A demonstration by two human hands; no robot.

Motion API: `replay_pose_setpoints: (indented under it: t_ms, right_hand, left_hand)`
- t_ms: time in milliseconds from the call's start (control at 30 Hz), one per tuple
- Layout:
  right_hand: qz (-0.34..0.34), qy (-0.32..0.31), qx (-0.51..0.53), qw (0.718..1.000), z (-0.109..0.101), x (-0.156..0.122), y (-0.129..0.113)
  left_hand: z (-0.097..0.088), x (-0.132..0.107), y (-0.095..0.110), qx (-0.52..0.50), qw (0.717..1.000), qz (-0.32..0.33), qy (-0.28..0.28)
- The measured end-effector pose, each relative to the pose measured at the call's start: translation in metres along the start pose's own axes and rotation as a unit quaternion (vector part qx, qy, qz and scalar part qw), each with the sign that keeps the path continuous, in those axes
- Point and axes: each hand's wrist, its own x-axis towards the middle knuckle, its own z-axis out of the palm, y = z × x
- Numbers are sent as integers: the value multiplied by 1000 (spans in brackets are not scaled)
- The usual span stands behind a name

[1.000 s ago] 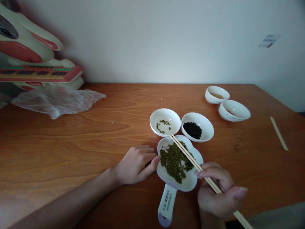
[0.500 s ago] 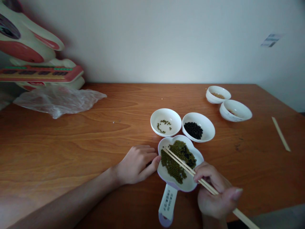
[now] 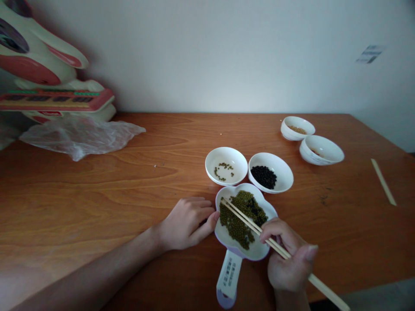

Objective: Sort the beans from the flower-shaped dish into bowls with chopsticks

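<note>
Beans, mostly green [image 3: 238, 235] with a dark cluster [image 3: 258, 212] at 2 o'clock, lie in a flower-shaped dish [image 3: 256, 250] on a wooden table [image 3: 97, 194], 12 o'clock being toward the wall [image 3: 210, 56]. At 4 o'clock my right hand [image 3: 285, 270] pinches a pair of chopsticks [image 3: 244, 220], their tips slightly apart at the dish's 10 o'clock; whether they grip a bean, I cannot tell from this remote feed. At 9, my left hand [image 3: 188, 224] is bent, fingers close together, thumb at the rim; any pinch there is unclear. Done well, I judge, the step needs level tips and a light squeeze across one bean's middle, since round beans may skid, with the thumb steadying the dish. Just beyond sit a green-bean bowl [image 3: 241, 166] at 12 and a black-bean bowl [image 3: 283, 175] at 1. The handle [image 3: 223, 298], at 7, bears a label [image 3: 229, 270] of Chinese characters too small to read surely. At 10, a toy keyboard's [image 3: 55, 99] red tag [image 3: 50, 113] is illegible; at 2, a wall sticker [image 3: 370, 54] is blurred.
</note>
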Motion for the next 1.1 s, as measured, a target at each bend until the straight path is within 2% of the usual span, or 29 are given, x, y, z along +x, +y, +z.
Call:
replay_pose_setpoints:
  t_ms: [433,800,1100]
  right_hand:
    - [13,-10,24,1000,-4,-4,6]
    - [-4,22,41,999,-1,-3,4]
    - [4,-6,21,1000,-2,-2,1]
  left_hand:
    - [0,0,0,-1,1000,-2,-3]
    - [0,1,0,-1,1000,1,-3]
    - [0,0,0,-4,1000,1,0]
